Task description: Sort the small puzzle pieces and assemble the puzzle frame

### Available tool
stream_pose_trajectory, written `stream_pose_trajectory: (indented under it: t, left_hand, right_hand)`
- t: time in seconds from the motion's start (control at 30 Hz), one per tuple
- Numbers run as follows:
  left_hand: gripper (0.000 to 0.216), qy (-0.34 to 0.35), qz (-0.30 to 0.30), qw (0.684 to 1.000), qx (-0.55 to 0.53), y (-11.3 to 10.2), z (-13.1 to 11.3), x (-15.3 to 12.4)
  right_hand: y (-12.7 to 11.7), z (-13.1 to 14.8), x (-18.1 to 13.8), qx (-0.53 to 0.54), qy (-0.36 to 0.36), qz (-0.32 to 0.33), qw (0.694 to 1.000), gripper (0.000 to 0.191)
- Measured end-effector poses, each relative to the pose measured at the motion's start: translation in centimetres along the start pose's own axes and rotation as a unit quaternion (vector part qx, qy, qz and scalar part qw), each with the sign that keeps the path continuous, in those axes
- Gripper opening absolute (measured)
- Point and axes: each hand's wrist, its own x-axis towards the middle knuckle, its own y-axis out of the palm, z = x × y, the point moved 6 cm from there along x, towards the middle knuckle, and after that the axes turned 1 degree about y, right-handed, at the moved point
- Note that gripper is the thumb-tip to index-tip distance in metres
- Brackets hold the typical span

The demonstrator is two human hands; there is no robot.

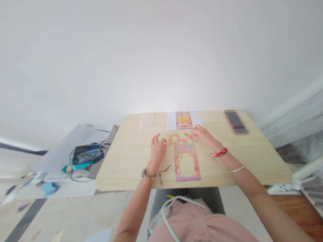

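A narrow pink puzzle tray [187,163] lies on the pale wooden table [126,158] in front of me, its middle unfilled. Several loose orange and pink puzzle pieces [176,138] are spread just beyond the tray's far end. My left hand [157,151] rests flat on the table left of the tray, fingers apart, fingertips near the leftmost pieces. My right hand [203,135] reaches over the pieces at the right, its fingertips touching them. A reference picture card [183,120] showing an orange figure lies at the far edge.
A phone [236,122] lies at the table's far right. A clear plastic sleeve [146,121] sits at the far left. Off the table's left side, a dark blue bag with cables [87,154] rests on a lower grey surface. A white wall is close behind.
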Motion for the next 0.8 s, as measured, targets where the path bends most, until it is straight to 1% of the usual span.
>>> stream_pose_trajectory:
  t: [0.17, 0.43, 0.5, 0.57, 0.7, 0.8]
  left_hand:
    - [0.016, -0.009, 0.0, 1.0, 0.008, -0.1, 0.9, -0.1]
    - [0.015, -0.004, 0.001, 1.0, 0.021, -0.1, 1.0, -0.4]
    - [0.016, -0.005, 0.003, 1.0, 0.014, -0.1, 0.7, -0.3]
    - [0.016, -0.006, 0.005, 1.0, 0.007, -0.2, 0.4, 0.0]
    - [0.016, 0.004, 0.004, 1.0, -0.004, -0.4, -0.3, 0.5]
    - [0.015, 0.011, 0.005, 1.0, -0.008, -0.5, -0.6, 0.6]
  right_hand:
    - [0.9, 1.0, 0.9, -0.016, -0.009, 0.01, 1.0, 0.012]
    - [1.0, 0.8, 0.9, -0.029, -0.005, 0.032, 0.999, 0.018]
    - [0.8, 0.8, 1.3, -0.021, 0.013, 0.025, 0.999, 0.018]
    - [0.8, 0.8, 2.0, -0.021, 0.049, 0.015, 0.998, 0.018]
    - [1.6, 1.3, 3.6, -0.06, 0.118, 0.014, 0.991, 0.02]
    - [2.3, 1.8, 4.6, -0.078, 0.132, -0.003, 0.988, 0.015]
